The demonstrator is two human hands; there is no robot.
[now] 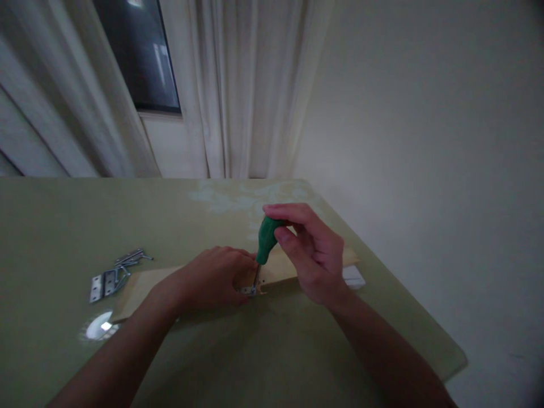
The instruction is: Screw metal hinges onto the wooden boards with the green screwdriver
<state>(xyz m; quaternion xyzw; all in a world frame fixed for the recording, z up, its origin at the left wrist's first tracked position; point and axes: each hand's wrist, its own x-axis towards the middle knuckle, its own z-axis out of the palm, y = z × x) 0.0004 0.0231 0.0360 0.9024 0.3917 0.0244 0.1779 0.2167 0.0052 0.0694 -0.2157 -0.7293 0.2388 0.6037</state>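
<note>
My right hand (317, 260) is closed around the green handle of a screwdriver (266, 241), its index finger lying over the handle's top end. The screwdriver stands slightly tilted, its shaft reaching down to a small metal hinge (246, 290) at the near edge of a pale wooden board (147, 286). My left hand (212, 275) grips the board across its middle, thumb at the near edge beside the hinge and fingers over the top. Small dark holes show in the wood just right of the shaft. The tip, and any screw under it, is too small to make out.
Left of the board lie loose metal hinges (102, 285) and several screws (131, 258). A white flat piece (353, 277) shows by the board's right end. The green table (63, 226) has its right edge near a pale wall (425, 141); curtains (246, 85) hang behind.
</note>
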